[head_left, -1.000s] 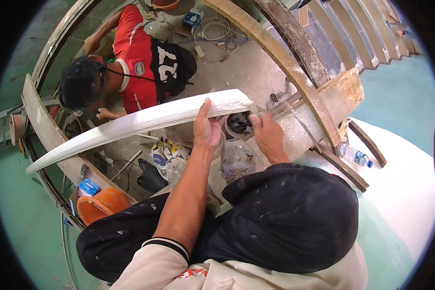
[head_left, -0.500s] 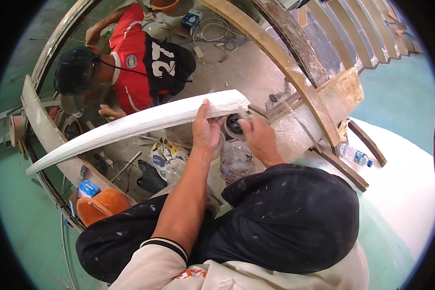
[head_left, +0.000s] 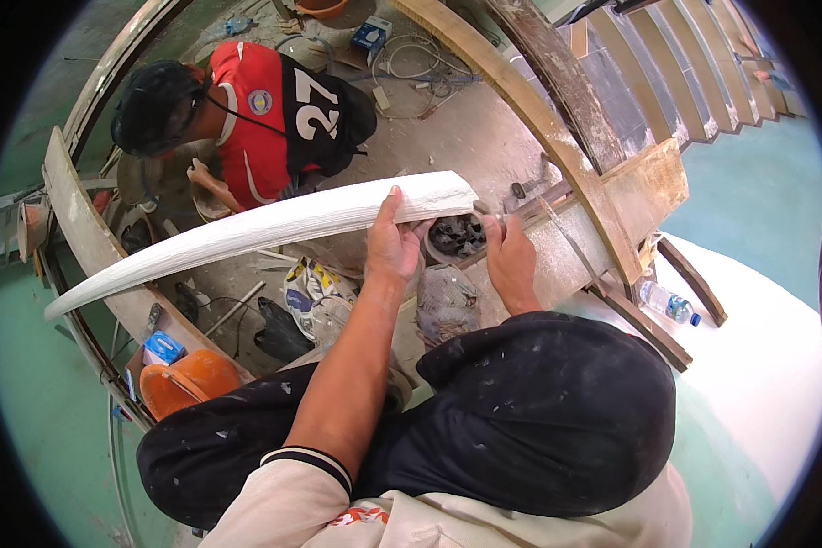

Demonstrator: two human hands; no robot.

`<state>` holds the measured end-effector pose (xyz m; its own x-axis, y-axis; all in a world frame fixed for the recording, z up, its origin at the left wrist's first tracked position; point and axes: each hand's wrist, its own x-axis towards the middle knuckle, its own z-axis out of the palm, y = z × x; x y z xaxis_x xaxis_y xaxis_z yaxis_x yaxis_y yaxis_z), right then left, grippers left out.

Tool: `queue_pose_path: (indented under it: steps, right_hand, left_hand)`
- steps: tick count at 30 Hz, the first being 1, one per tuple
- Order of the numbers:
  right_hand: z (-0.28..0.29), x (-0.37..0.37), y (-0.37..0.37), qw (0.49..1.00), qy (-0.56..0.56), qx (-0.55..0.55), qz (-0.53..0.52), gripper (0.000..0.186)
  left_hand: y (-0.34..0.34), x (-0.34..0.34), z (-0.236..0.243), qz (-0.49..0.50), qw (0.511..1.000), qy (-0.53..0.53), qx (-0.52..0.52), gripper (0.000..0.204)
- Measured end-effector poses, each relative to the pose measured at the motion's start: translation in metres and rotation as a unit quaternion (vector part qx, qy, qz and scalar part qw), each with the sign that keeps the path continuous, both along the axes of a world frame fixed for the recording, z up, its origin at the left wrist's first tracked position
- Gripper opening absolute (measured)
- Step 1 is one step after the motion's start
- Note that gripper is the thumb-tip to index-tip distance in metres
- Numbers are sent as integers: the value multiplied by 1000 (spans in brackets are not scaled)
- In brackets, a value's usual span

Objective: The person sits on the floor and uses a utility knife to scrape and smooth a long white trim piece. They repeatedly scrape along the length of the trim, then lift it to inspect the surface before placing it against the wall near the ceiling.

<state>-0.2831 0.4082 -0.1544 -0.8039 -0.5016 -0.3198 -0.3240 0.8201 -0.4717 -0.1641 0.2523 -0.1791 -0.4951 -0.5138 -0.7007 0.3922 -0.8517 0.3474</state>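
Near the middle of the view, the left hand has its fingers wrapped around a long white curved strip, thumb raised along the near face and the other fingers curled over the far edge, close to the strip's right end. Held in the air, the strip runs with its long axis from lower left to upper right, bowing gently upward; its blunt, wider end points right toward the right hand, and its thin tip points down-left over the green floor. The left forearm rises steeply from the lower edge, wrist straight.

Fingers of the right hand are bent and close together at the rim of a small round container of dark bits; whether they pinch anything cannot be told. Its wrist comes from a dark trouser knee.

Beyond the strip, a crouching person in a red and black shirt works beside curved wooden beams. An orange bucket sits lower left, a plastic bottle at right.
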Motion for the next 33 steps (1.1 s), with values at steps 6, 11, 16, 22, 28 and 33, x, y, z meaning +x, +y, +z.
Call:
queue_pose_path:
  steps: [6,11,16,22,28,33]
  right_hand:
    - [5,22,-24,994,-26,-38,97,41]
    - [5,27,-21,990,-36,-74,114,42]
    - [-21,-8,2,995,-40,-47,-79,41]
    - [31,-89,-4,982,-15,-98,158,34]
    - [61,-130,-98,862,57,-63,501,23]
    - [60,-114,-147,761,76,-26,644,24]
  left_hand:
    - [-3,1,-5,2,1000,0,-11,39]
    - [0,1,-3,0,1000,-6,-3,38]
    - [-2,-2,-3,-1,1000,2,-4,41]
    - [3,2,-13,7,1000,17,-6,44]
    - [3,-3,-8,32,999,-1,-10,49]
    - [3,-3,-4,42,999,-2,-17,49]
